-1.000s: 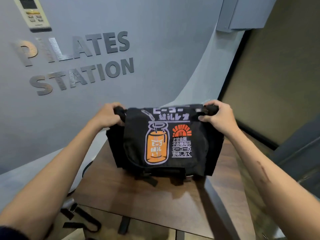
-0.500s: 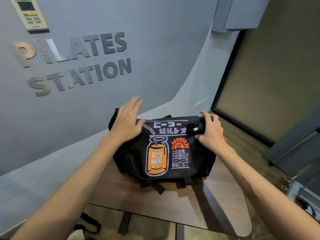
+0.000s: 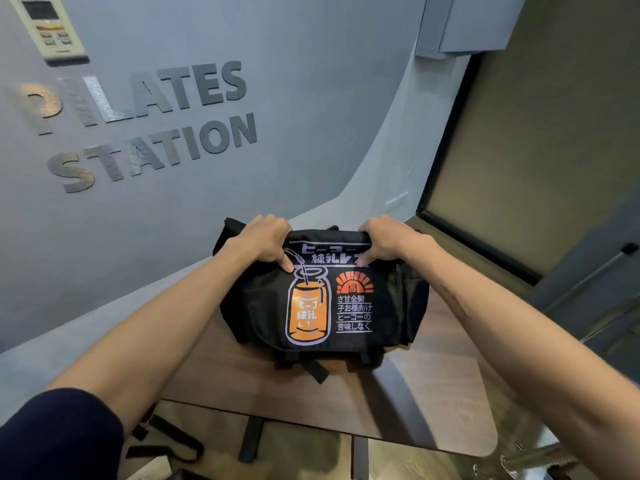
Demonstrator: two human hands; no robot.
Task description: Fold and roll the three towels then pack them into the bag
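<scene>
Bag (image 3: 322, 299), black, at frame centre on a wooden table (image 3: 221, 382), flap down and facing the camera, printed with an orange jar, an orange sun badge and white script. Left hand (image 3: 268, 242) on the top edge at the bag's left, fingers curled over the far side, thumb pressed on the flap front, gripping the fabric. Right hand (image 3: 389, 242) likewise on the top edge at the bag's right, fingers hooked over, thumb on the flap, gripping. Both forearms stretched in from the lower corners of the frame; dark sleeve (image 3: 59, 438) at lower left. Black straps (image 3: 313, 368) hanging from the flap's lower edge onto the table, more strap (image 3: 166, 438) trailing below the table edge at lower left. No towels in sight; whether inside the bag, impossible to tell. Grey wall behind with raised letters (image 3: 145, 123) reading PILATES STATION across the upper left, a wall remote (image 3: 48, 26) at the top left corner.
</scene>
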